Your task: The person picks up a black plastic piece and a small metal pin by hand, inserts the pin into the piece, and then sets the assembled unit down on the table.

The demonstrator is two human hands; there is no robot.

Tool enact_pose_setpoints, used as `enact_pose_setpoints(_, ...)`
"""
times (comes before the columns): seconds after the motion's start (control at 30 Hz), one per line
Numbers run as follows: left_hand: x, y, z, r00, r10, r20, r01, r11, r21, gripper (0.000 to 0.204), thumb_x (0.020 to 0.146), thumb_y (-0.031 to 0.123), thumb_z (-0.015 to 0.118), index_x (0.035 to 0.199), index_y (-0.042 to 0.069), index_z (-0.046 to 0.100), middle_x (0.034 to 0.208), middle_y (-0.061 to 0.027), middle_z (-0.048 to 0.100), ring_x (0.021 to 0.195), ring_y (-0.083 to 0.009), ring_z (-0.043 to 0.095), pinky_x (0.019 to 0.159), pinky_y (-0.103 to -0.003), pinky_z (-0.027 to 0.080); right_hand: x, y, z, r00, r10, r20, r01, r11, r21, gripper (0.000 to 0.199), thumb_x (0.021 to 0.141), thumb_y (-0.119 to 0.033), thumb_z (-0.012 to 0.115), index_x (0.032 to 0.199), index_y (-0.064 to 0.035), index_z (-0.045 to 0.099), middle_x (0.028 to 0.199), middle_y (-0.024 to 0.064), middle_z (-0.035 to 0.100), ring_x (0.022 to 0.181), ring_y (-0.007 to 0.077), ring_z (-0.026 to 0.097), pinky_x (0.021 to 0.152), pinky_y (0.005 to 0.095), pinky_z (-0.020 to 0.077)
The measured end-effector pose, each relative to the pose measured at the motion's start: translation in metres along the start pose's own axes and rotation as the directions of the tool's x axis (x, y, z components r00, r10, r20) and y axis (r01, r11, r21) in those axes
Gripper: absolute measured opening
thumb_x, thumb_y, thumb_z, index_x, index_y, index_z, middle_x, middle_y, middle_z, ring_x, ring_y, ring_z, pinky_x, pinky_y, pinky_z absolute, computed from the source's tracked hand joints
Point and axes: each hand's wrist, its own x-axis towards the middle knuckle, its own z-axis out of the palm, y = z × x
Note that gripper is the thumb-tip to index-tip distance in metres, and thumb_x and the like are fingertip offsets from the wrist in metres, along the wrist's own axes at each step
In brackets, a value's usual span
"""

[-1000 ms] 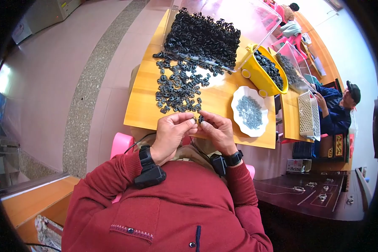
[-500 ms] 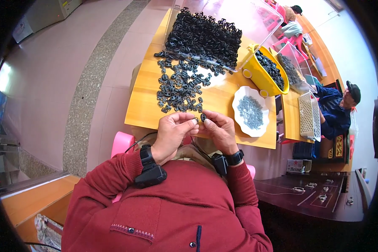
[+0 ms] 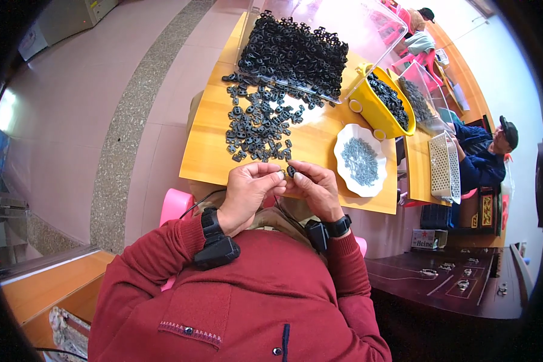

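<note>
Near the table's front edge, my left hand (image 3: 250,192) and my right hand (image 3: 318,190) meet almost fingertip to fingertip. Thumb and finger of the right hand pinch a small black plastic piece (image 3: 291,171) with an oval shape. My left hand is closed in a pinch beside it; a tiny light-coloured bit shows at its fingertips, too small to name. Just beyond my hands lies a spread of loose black plastic pieces (image 3: 256,123), which look like the held one. To the right stands a white scalloped dish (image 3: 342,178) with many small silvery metal parts.
A clear plastic bin (image 3: 338,99) heaped with black pieces stands at the back of the table (image 3: 208,145). Right of it are a yellow tub (image 3: 362,99) of black pieces and a white perforated basket (image 3: 444,166). A co-worker (image 3: 485,160) sits at the far right.
My hands stay nearly in place, and the black piece has shifted very slightly to the left and down. At the far right, the co-worker's arm has moved.
</note>
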Motion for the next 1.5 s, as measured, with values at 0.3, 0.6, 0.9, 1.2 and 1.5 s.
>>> enact_pose_setpoints(0.3,-0.001,0.001,0.001,1.000,-0.017,0.005,0.017,1.000,-0.005,0.013,0.088,0.002,0.063,0.100,-0.003,0.062,0.087,-0.0085,0.067,0.074,-0.0113,0.065,0.068,-0.022,0.056,0.001,0.003,-0.001,1.000,-0.001,-0.024,-0.001,0.998,-0.070,0.030,0.093,-0.001,0.056,0.123,0.0049,0.056,0.105,0.0142,0.066,0.093,0.0201,0.066,0.083,0.0345,0.0576)
enact_pose_setpoints(0.6,-0.001,0.002,0.003,0.999,-0.051,0.019,0.052,0.998,-0.024,0.013,0.088,0.004,0.065,0.100,-0.001,0.063,0.086,-0.0066,0.067,0.075,-0.0105,0.065,0.069,-0.022,0.056,0.001,0.005,-0.005,0.999,-0.032,-0.013,0.031,0.993,-0.112,0.030,0.093,-0.002,0.058,0.122,0.0044,0.057,0.105,0.0139,0.066,0.091,0.0188,0.066,0.082,0.0330,0.0577)
enact_pose_setpoints(0.9,-0.002,0.002,0.003,0.995,-0.093,0.023,0.093,0.996,0.001,0.012,0.088,0.006,0.067,0.099,0.002,0.064,0.086,-0.0044,0.067,0.074,-0.0094,0.064,0.068,-0.021,0.056,-0.001,0.000,0.000,0.999,-0.033,-0.008,0.032,0.997,-0.064,0.030,0.092,-0.002,0.059,0.121,0.0044,0.058,0.105,0.0141,0.066,0.092,0.0183,0.066,0.082,0.0322,0.0576)
enact_pose_setpoints(1.2,-0.002,0.002,-0.001,0.981,-0.140,0.134,0.148,0.988,-0.052,0.013,0.089,0.006,0.065,0.101,0.001,0.063,0.090,-0.0066,0.067,0.077,-0.0121,0.066,0.070,-0.023,0.057,-0.004,0.001,-0.003,0.998,-0.055,0.035,0.054,0.998,0.034,0.029,0.089,-0.001,0.063,0.118,0.0033,0.061,0.105,0.0112,0.067,0.091,0.0157,0.066,0.080,0.0291,0.0565)
enact_pose_setpoints(1.5,-0.002,0.008,0.002,0.965,-0.169,0.200,0.175,0.984,-0.015,0.013,0.090,0.005,0.063,0.102,0.000,0.062,0.093,-0.0096,0.068,0.078,-0.0150,0.067,0.069,-0.024,0.058,-0.007,-0.005,0.004,0.994,-0.098,0.039,0.099,0.995,-0.016,0.027,0.089,-0.001,0.063,0.115,0.0035,0.062,0.103,0.0090,0.067,0.087,0.0147,0.065,0.077,0.0275,0.0552)
